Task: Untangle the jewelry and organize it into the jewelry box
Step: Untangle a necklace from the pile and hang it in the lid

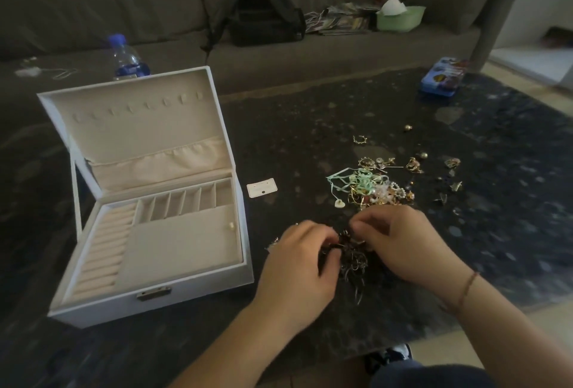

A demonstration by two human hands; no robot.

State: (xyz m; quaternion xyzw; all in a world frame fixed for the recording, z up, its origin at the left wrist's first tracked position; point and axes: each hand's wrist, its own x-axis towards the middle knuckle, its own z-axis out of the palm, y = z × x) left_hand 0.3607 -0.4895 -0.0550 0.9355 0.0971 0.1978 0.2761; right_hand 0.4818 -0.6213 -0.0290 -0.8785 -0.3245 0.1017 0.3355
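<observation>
Jewelry is seen from the head camera in two lots on the dark table [310, 115]: a tangled dark clump [352, 256] is pinched between the curled fingers of the left hand [299, 259] and the right hand [403, 242], while a loose pile with green ribbon [372, 184] lies just beyond them. The white jewelry box [148, 307] stands open to the left, well apart from the pile. A small card [262, 187] lies between box and pile.

Your left hand [299, 259] and right hand [403, 243] both pinch a dark tangle of jewelry [352, 256] on the dark table [310, 127]. White jewelry box [148, 201] sits open to your left; loose pile [375, 184] just beyond your hands.
</observation>
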